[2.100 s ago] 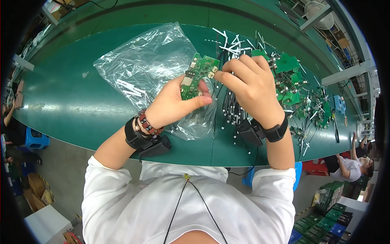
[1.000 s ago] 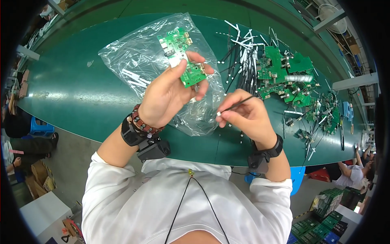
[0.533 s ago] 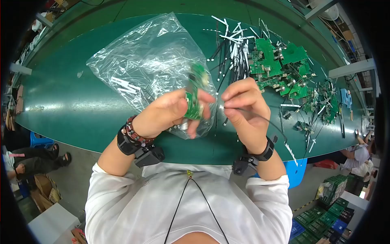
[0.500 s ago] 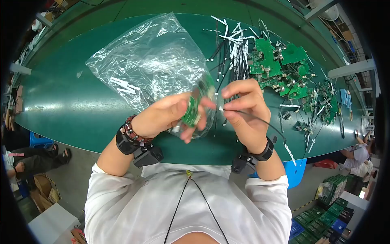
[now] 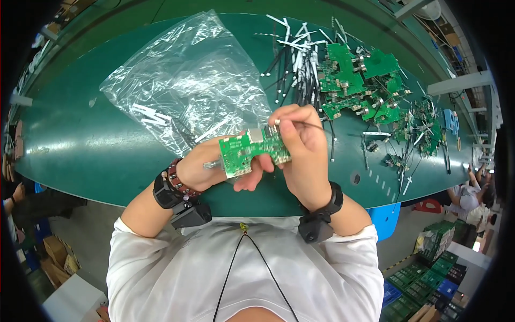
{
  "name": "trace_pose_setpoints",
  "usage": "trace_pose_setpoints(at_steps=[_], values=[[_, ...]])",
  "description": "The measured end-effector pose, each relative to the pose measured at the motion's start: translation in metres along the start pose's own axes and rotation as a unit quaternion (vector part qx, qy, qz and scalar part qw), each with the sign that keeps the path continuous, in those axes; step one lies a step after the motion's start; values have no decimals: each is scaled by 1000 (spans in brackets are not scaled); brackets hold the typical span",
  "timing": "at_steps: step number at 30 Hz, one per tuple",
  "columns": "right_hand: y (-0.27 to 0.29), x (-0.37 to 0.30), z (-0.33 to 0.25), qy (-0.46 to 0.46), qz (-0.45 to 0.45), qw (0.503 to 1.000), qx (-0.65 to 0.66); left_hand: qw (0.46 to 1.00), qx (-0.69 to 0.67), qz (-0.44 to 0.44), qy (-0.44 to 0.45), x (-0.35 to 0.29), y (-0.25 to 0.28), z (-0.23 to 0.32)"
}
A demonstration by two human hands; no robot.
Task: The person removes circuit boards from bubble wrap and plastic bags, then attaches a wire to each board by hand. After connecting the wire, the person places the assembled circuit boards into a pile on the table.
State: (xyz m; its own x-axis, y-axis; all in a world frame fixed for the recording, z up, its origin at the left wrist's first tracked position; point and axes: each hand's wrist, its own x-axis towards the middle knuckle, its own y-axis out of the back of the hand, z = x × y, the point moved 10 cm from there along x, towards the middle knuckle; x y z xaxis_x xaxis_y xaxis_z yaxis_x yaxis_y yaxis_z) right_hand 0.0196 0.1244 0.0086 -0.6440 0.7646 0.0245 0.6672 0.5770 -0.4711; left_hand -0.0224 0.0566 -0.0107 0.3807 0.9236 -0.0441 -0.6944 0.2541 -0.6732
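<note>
My left hand (image 5: 206,161) holds a green circuit board (image 5: 236,155) from beneath, its component side facing up and a metal shaft sticking out at its left end. At the board's upper right edge, my right hand (image 5: 303,142) pinches the small white connector (image 5: 277,123) of a dark cable (image 5: 311,125). The connector is by the board's edge; whether it is seated in a socket I cannot tell. Behind my left hand lies a clear plastic bag (image 5: 188,75), with several white-tagged cables (image 5: 153,114) in or under it.
A bundle of black cables with white labels (image 5: 303,59) lies beyond my right hand. To its right are piled green circuit boards (image 5: 378,67), then smaller boards with wires (image 5: 429,129). A blue stool (image 5: 387,220) stands under the table's (image 5: 64,145) front edge.
The board, blurred and tilted on edge before, now lies flatter with its component side up. My right hand has moved left with the cable connector, up to the board's edge.
</note>
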Motion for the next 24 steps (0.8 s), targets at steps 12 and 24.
trace_pose_setpoints(at_steps=[12, 24], values=[[-8, -7, -8, 108, -27, 993, -32, 963, 115, 114, -214, -7, 9, 33], [-35, -22, -44, 262, -144, 889, -348, 855, 307, 270, -320, -33, 13, 66]])
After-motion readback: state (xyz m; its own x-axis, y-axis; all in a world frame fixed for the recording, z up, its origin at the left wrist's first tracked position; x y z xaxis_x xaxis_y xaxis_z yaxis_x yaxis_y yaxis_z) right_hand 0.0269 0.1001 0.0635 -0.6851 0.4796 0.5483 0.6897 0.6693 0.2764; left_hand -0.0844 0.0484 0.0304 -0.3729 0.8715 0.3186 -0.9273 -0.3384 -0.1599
